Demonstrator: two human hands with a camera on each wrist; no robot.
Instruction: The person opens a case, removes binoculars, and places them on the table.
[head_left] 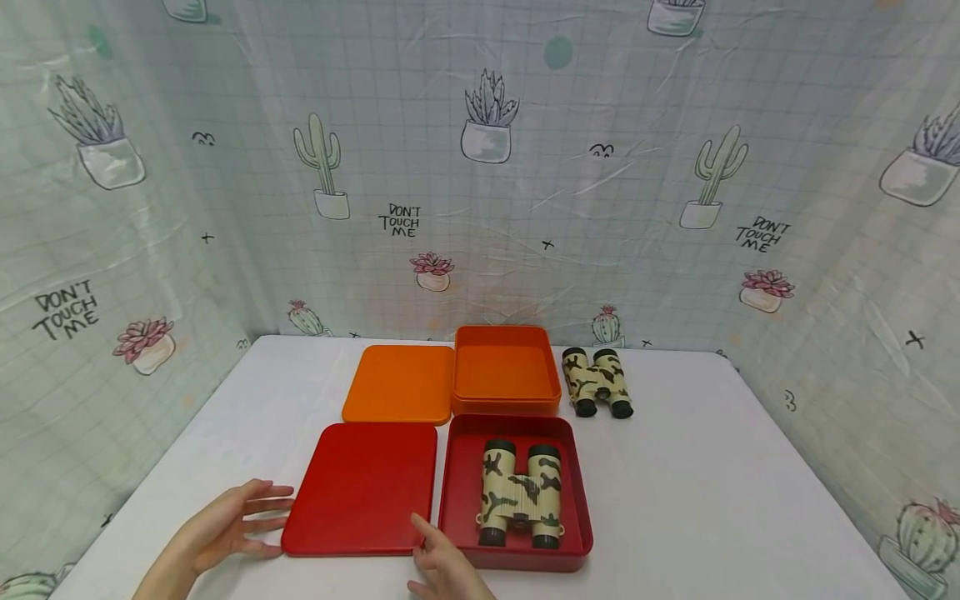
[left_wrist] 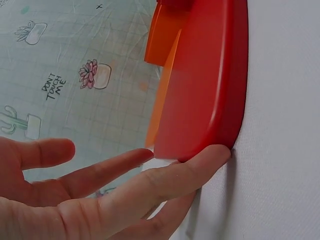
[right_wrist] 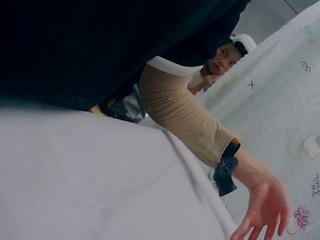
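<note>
A red lid [head_left: 363, 490] lies flat on the white table in the head view. My left hand [head_left: 229, 525] is at its left edge with fingers extended; in the left wrist view, fingertips [left_wrist: 216, 151] touch the corner of the red lid [left_wrist: 200, 90]. By the lid's lower right corner is my right hand [head_left: 446, 563], fingers spread, one finger over the corner; contact is hard to tell. Just right of the lid, a red box [head_left: 579, 533] holds camouflage binoculars [head_left: 521, 495]. The right wrist view shows the left hand [right_wrist: 267, 207], not the right one.
Behind the red pieces lie an orange lid [head_left: 400, 385] and an orange box [head_left: 507, 402]. Another pair of camouflage binoculars [head_left: 597, 383] stands right of the orange box. A printed curtain [head_left: 390, 100] borders the white table [head_left: 720, 483]. A second person [right_wrist: 225, 59] appears in the background.
</note>
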